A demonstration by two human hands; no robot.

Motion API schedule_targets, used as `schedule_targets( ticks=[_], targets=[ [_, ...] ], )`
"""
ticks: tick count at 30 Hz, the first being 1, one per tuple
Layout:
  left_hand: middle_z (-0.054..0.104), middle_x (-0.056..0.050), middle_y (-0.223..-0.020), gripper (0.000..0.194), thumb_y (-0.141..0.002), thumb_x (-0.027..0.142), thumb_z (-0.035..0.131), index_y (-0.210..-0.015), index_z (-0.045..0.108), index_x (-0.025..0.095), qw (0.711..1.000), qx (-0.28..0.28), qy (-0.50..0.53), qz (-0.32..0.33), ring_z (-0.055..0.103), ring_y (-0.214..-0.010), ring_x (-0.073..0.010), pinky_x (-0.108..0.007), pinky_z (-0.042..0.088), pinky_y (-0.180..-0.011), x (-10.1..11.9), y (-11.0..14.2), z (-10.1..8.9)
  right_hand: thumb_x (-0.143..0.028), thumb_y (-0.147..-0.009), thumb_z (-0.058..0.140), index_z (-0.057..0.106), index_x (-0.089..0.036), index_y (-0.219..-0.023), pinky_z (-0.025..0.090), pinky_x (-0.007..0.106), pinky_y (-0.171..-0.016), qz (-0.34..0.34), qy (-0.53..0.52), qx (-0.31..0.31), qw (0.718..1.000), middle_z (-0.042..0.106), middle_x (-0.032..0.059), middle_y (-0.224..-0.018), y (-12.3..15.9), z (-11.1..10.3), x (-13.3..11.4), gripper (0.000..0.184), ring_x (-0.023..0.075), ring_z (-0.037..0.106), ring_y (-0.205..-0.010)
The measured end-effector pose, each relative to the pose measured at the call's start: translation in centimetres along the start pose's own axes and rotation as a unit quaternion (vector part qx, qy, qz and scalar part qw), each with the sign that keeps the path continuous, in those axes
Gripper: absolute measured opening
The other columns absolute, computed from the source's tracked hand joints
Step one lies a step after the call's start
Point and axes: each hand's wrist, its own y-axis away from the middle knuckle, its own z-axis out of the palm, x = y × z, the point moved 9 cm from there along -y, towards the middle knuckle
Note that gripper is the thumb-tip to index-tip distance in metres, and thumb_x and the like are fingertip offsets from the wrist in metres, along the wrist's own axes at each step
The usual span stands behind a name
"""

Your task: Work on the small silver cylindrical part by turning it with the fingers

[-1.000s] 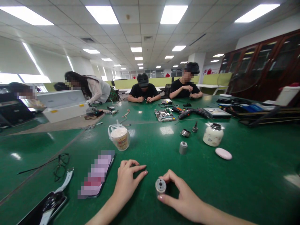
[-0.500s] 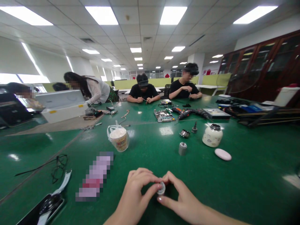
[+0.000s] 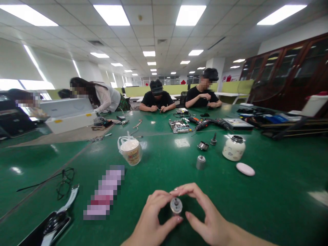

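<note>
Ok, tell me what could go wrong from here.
The small metal cylinder sits between thumb and fingers of the left hand, with the thumb of the right hand off it, so it might tip or slip. The upright metal can beyond could be knocked over by a forward reach. The jar looks uncapped, so a knock might spill anything inside.

Green table [image 3: 148, 174] with 1 circuit board [image 3: 180, 126], 1 open jar [image 3: 233, 149], 1 bagged cup [image 3: 132, 153]
</note>
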Motion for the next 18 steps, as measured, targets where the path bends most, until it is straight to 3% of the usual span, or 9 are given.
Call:
schedule_targets(
  ticks=[2, 8, 13, 18],
  targets=[
    [0.074, -0.005, -0.104, 0.029, -0.082, 0.023, 0.074, -0.111, 0.069, 0.026, 1.0, -0.008, -0.006, -0.003, 0.064, -0.103, -0.0251, -0.039, 0.051, -0.089, 0.2, -0.3, 0.0, -0.007, -0.077, 0.055, 0.056, -0.023, -0.108, 0.049, 0.044, -0.098, 0.0, 0.013, -0.012, 1.0, 0.065, 0.0099, -0.109, -0.1, 0.4, -0.3, 0.035, 0.0263, 0.061, -0.11],
    [0.075, -0.005, -0.099, 0.032, -0.077, 0.025, 0.079, -0.109, 0.072, 0.025, 0.998, -0.023, -0.037, -0.036, 0.065, -0.097, -0.0264, -0.039, 0.051, -0.084, 0.5, -0.6, -0.2, -0.013, -0.084, 0.056, 0.054, -0.022, -0.096, 0.052, 0.04, -0.086, 0.01, 0.052, 0.072, 0.996, 0.066, 0.0053, -0.088, -0.6, -1.4, -0.1, 0.015, 0.0229, 0.065, -0.09],
    [0.075, -0.006, -0.098, 0.029, -0.078, 0.026, 0.078, -0.107, 0.073, 0.025, 0.999, -0.011, -0.044, -0.018, 0.066, -0.095, -0.0258, -0.038, 0.053, -0.083, 0.5, -0.6, -0.3, -0.015, -0.081, 0.065, 0.06, -0.022, -0.097, 0.05, 0.039, -0.09, 0.045, 0.068, 0.022, 0.996, 0.069, 0.0052, -0.099, -1.1, -0.5, 0.6, 0.018, 0.0233, 0.065, -0.098],
    [0.076, -0.005, -0.095, 0.036, -0.074, 0.03, 0.08, -0.109, 0.074, 0.027, 0.999, 0.01, -0.051, 0.009, 0.068, -0.09, -0.0249, -0.036, 0.055, -0.078, 0.3, -0.6, -0.4, -0.019, -0.08, 0.071, 0.063, -0.022, -0.079, 0.052, 0.037, -0.08, 0.069, 0.083, 0.052, 0.993, 0.07, 0.0024, -0.083, -1.5, -0.2, 1.2, 0.008, 0.0225, 0.067, -0.086]
  ],
)
